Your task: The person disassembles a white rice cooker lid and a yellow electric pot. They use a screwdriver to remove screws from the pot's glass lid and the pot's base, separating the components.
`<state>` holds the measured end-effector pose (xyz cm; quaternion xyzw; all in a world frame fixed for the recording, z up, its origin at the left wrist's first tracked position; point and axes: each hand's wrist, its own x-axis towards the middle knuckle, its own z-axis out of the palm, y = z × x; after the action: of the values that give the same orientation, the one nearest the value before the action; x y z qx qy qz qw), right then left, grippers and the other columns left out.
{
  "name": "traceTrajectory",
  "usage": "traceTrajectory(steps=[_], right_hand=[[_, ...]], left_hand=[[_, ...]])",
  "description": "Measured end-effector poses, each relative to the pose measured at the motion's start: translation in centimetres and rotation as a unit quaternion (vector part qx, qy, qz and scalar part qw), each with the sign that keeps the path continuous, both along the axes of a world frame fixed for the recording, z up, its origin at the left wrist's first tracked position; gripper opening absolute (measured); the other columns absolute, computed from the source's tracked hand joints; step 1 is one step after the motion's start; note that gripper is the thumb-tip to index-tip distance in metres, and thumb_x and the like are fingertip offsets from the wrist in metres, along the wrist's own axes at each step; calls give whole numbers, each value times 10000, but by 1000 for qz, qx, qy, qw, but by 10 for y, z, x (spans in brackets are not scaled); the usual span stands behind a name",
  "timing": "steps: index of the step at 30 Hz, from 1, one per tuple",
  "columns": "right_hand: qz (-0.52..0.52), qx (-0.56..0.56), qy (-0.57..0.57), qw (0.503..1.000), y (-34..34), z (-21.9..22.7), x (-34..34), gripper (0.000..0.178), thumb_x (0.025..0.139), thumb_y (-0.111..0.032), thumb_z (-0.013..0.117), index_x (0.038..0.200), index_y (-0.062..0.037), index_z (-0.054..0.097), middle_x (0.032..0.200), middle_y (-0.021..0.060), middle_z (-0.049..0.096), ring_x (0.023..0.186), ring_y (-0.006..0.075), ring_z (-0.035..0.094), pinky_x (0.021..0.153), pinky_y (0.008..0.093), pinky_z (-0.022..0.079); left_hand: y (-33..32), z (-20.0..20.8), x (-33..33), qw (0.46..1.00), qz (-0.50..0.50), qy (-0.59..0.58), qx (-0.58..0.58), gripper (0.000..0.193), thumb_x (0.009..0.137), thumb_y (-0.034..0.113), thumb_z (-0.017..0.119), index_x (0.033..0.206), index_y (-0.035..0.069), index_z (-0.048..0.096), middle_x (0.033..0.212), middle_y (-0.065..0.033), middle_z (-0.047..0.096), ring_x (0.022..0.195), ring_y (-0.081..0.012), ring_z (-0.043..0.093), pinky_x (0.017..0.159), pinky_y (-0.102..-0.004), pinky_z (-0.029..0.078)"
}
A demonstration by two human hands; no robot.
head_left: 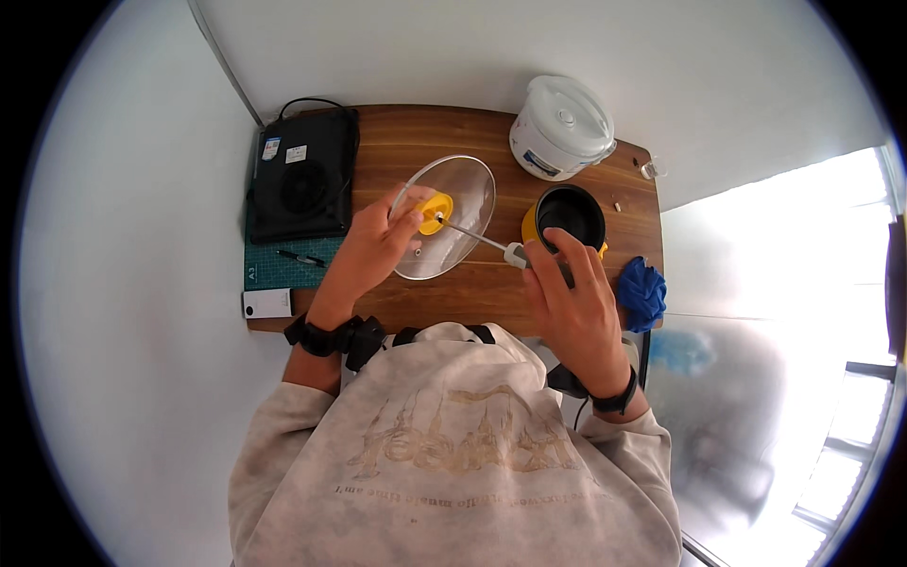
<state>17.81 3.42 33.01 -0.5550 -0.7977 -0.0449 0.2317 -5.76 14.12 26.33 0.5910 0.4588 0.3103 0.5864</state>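
My left hand (385, 233) grips a clear glass pot lid (463, 189) by its yellow knob (435, 214), holding the lid tilted above the wooden table. In my right hand (574, 298) is a screwdriver (515, 254) with a grey-and-dark handle. Its thin metal shaft (472, 235) points left, and the tip meets the middle of the knob, where a small screw seems to sit. Just beyond my right hand stands a small yellow pot (529, 227) with a black inside, partly hidden by my fingers.
At the far right stands a white lidded rice cooker (564, 128). A black induction cooker (302, 180) lies at the left on a green cutting mat (269, 265), with a pen (300, 258) and a white box (267, 303) nearby. A blue cloth (641, 295) lies at the right edge.
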Motion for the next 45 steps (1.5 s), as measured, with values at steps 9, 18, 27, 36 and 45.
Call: traceTrajectory(steps=[9, 18, 27, 36, 45], right_hand=[[44, -9, 57, 997, 1, 0, 2, 255, 840, -3, 710, 1084, -26, 635, 1022, 112, 620, 862, 261, 616, 701, 356, 555], [99, 30, 55, 993, -1, 6, -1, 422, 691, 72, 704, 1100, -18, 653, 1159, 139, 568, 1001, 302, 567, 804, 367, 537], [71, -13, 172, 982, -4, -13, 4, 404, 753, 106, 692, 1135, -20, 654, 1180, 150, 541, 982, 282, 620, 816, 350, 559], [-21, 13, 160, 987, -3, -11, 3, 288, 875, -46, 707, 1151, -30, 629, 1175, 163, 591, 877, 273, 686, 682, 369, 579], [-20, -64, 158, 985, 0, -14, 7, 265, 887, -63, 709, 1141, -55, 633, 975, 90, 655, 744, 278, 635, 635, 378, 525]], left_hand=[[0, 2, -2, 1000, 3, 9, 19, 330, 1030, 149, 498, 1333, 31, 552, 1331, -113, 612, 1177, -163, 605, 876, -283, 582], [1, -1, -3, 1000, -3, 17, 22, 349, 1035, 144, 501, 1357, 12, 527, 1356, -128, 599, 1200, -175, 600, 881, -276, 579], [1, 3, -2, 1000, -2, -16, -5, 328, 1016, 106, 506, 1326, 7, 549, 1334, -144, 609, 1212, -203, 596, 909, -291, 576], [0, 3, 0, 999, 12, -52, -5, 317, 1005, 108, 522, 1304, 8, 558, 1302, -127, 625, 1177, -188, 606, 899, -297, 577], [2, -1, -3, 999, 22, -43, 1, 308, 997, 115, 522, 1284, 14, 565, 1245, -106, 646, 1100, -156, 612, 864, -305, 571]])
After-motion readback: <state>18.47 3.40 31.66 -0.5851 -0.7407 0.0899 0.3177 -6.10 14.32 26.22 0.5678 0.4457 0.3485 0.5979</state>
